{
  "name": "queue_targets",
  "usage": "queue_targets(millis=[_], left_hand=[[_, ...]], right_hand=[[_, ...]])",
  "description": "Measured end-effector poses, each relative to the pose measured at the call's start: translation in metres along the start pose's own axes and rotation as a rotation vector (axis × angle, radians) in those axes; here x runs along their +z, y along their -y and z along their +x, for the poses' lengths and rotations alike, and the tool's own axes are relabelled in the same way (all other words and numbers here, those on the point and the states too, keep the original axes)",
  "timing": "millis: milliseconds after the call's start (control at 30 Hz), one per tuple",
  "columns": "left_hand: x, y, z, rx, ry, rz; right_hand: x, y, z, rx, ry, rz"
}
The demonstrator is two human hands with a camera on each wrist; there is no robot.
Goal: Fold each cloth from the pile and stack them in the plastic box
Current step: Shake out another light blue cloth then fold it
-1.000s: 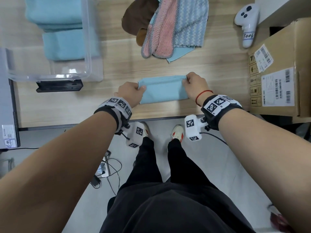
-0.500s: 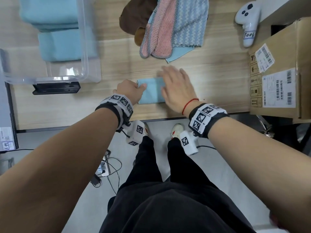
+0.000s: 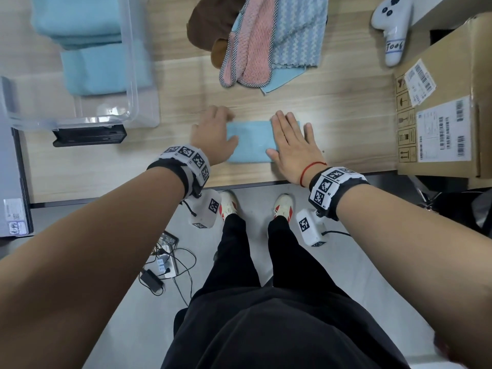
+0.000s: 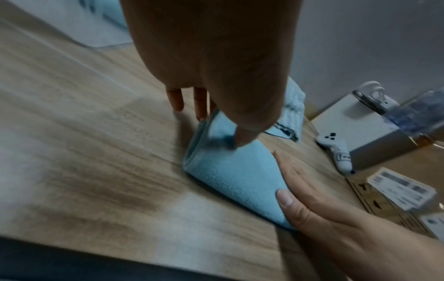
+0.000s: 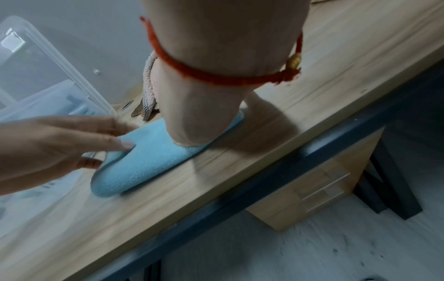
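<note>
A folded light blue cloth [image 3: 250, 142] lies flat near the table's front edge. My left hand [image 3: 213, 129] rests open at its left end, thumb on the cloth [image 4: 228, 171] and straight fingers [image 4: 199, 102] by its far corner. My right hand [image 3: 290, 137] presses flat, fingers spread, on the cloth's right end [image 5: 144, 161]. The clear plastic box [image 3: 130, 75] stands at the back left with folded blue cloths [image 3: 93, 67] inside. The pile [image 3: 266, 41] of pink, blue and brown cloths lies at the back middle.
A white controller [image 3: 391, 30] lies at the back right. A cardboard box [image 3: 452, 102] stands along the right side. A black device [image 3: 89, 134] sits in front of the plastic box. The table's front edge [image 3: 239, 183] is just behind my wrists.
Both hands have let go of the cloth's ends and flattened. The right hand swept left across the cloth, then slid back to its right end.
</note>
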State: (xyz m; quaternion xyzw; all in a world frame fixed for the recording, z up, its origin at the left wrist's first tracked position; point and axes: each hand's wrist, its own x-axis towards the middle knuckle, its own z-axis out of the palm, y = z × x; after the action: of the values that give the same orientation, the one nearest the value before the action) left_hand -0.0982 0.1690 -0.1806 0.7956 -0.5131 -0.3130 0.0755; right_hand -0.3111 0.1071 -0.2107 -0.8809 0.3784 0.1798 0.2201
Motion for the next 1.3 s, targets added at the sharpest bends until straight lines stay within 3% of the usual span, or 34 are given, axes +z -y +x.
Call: queue_targets(millis=[100, 300, 400, 633, 800, 933, 1067, 1300], left_hand=[[0.005, -0.017, -0.004, 0.088, 0.106, 0.151], [0.018, -0.025, -0.008, 0.034, 0.319, 0.308], [0.019, -0.022, -0.010, 0.039, 0.362, 0.175], [-0.004, -0.028, -0.021, 0.007, 0.313, -0.111], [-0.030, -0.056, -0.035, 0.117, 0.289, -0.064], [-0.069, -0.085, -0.050, 0.225, 0.218, -0.032], [-0.109, -0.096, -0.062, 0.195, 0.120, 0.018], [-0.174, -0.083, -0.085, 0.129, -0.040, -0.016]], right_hand=[[0.001, -0.001, -0.004, -0.002, 0.001, -0.013], [0.008, -0.004, -0.016, -0.018, 0.013, -0.053], [0.011, -0.004, -0.022, -0.031, 0.023, -0.054], [0.003, -0.005, -0.036, -0.034, 0.042, -0.011], [-0.039, -0.012, -0.044, -0.014, 0.008, 0.039], [-0.090, -0.011, -0.043, -0.086, 0.096, 0.069], [-0.132, -0.003, -0.046, -0.152, 0.164, 0.133], [-0.193, 0.021, -0.041, -0.251, 0.025, 0.237]])
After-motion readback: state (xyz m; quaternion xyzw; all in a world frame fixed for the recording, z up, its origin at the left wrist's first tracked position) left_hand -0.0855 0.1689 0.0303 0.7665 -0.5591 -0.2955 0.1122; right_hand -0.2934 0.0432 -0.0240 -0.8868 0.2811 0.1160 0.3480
